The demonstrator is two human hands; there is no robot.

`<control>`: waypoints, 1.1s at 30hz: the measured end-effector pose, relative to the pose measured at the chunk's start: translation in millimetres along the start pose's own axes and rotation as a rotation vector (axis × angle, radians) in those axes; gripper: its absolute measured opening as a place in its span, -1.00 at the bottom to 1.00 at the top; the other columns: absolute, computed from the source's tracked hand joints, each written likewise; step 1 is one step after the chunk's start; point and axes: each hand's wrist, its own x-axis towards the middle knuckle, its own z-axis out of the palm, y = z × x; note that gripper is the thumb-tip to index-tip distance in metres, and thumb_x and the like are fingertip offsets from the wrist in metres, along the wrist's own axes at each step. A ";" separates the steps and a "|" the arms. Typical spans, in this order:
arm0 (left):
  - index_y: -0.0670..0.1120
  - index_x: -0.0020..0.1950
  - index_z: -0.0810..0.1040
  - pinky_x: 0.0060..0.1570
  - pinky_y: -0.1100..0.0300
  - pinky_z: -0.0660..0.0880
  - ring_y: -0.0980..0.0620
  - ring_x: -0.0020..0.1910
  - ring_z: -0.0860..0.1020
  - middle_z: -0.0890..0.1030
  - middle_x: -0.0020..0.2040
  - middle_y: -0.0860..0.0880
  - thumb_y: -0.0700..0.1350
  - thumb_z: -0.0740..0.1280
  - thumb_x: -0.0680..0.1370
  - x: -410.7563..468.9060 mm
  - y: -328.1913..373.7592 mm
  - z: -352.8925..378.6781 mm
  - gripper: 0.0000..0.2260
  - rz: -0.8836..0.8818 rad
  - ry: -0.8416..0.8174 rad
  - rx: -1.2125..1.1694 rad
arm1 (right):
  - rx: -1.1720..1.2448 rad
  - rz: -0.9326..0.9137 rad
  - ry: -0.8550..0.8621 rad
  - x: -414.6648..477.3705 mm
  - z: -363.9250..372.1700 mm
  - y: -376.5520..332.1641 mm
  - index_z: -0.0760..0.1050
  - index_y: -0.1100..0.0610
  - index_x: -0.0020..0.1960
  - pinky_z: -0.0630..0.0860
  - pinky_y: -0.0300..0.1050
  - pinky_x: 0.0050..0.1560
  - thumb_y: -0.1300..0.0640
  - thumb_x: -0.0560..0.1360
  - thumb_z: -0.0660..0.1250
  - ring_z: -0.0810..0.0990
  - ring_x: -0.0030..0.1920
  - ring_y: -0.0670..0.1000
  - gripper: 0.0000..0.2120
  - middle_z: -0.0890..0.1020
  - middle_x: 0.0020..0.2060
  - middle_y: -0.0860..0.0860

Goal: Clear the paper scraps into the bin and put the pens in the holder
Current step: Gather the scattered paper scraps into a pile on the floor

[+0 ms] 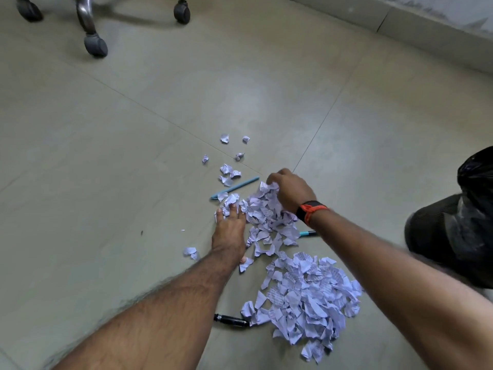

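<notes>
Right grip (pixel 290 192), with an orange-and-black band (pixel 310 210) at its wrist, curls its fingers round scraps at the far edge of the smaller heap (pixel 266 212), which lies on the floor (pixel 133 156) just beyond the large scrap pile (pixel 306 297). Left grip (pixel 229 225) lies flat, fingers straight, their tips pressing that heap's left side. Beyond the large scrap pile and to its left the light-blue pen (pixel 234 187) slants from near-left to far-right, its near end touching scraps. A teal pen (pixel 306 233) shows only a short piece beyond the pile, the rest hidden under the right forearm. The black pen (pixel 230 320) lies crosswise at the pile's left edge, one end under scraps. Right of the pile stands the bin (pixel 426 236) with its black liner (pixel 474 177); its inside cannot be seen. Loose scraps (pixel 229 172) lie farther beyond, chair castors (pixel 96 45) farthest.
</notes>
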 end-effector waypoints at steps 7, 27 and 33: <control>-0.14 0.58 -0.20 0.49 0.01 0.10 -0.21 0.57 -0.11 -0.21 0.59 -0.13 0.04 0.57 0.34 0.4 0.2 -1.5 0.12 -0.007 -0.007 0.000 | 0.039 0.148 -0.017 32.2 -2.0 -2.9 0.31 0.15 0.36 0.46 0.07 0.14 0.44 0.44 0.17 0.33 0.28 0.21 -0.48 0.37 0.28 0.17; -0.14 0.59 -0.17 0.51 -0.09 0.08 -0.32 0.54 -0.11 -0.28 0.58 -0.09 -0.15 0.51 0.38 27.1 -4.8 17.6 0.02 -0.018 0.033 -0.179 | -0.201 -0.286 -0.233 118.8 16.4 -91.4 0.32 0.09 0.42 0.45 0.11 0.21 0.30 0.51 0.23 0.40 0.30 0.25 -0.51 0.40 0.32 0.18; -0.06 0.59 -0.18 0.41 -0.09 0.30 -0.31 0.54 -0.18 -0.30 0.58 0.03 -0.20 0.56 0.34 28.6 -1.2 20.9 0.09 -0.050 0.026 -0.294 | -0.113 -0.191 -0.280 112.3 -6.0 -77.7 0.17 -0.06 0.52 0.46 0.12 0.26 0.28 0.46 0.32 0.43 0.29 0.24 -0.29 0.33 0.39 0.16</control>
